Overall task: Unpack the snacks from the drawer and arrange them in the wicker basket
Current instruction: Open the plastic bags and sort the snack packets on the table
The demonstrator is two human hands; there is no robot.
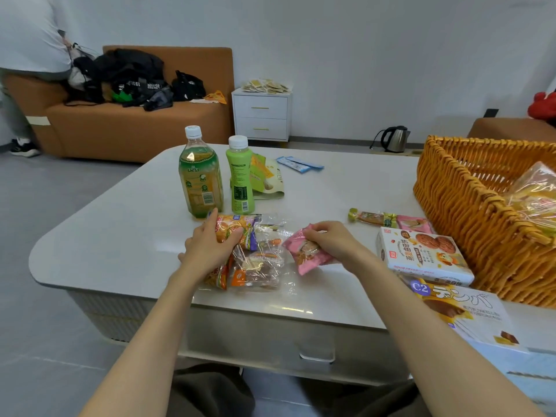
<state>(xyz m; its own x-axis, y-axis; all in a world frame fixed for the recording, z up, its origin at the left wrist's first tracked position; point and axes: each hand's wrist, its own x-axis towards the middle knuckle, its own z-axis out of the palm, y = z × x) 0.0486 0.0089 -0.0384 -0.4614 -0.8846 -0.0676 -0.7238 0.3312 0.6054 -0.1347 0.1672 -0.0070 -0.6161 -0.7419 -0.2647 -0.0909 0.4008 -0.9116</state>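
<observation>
Two hands low over the tabletop (120,236) — left hand (210,246) gripping an orange snack packet (233,225), right hand (332,239) pinching a pink packet (305,254) — with the wicker basket (469,212) farther off to the right, nearer the right hand.

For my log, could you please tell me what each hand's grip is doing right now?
Left hand: grips the orange snack packet.
Right hand: pinches the pink snack packet.

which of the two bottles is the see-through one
The taller bottle on the left: its liquid shows through the clear plastic. The shorter bottle beside it is opaque light green.
</observation>
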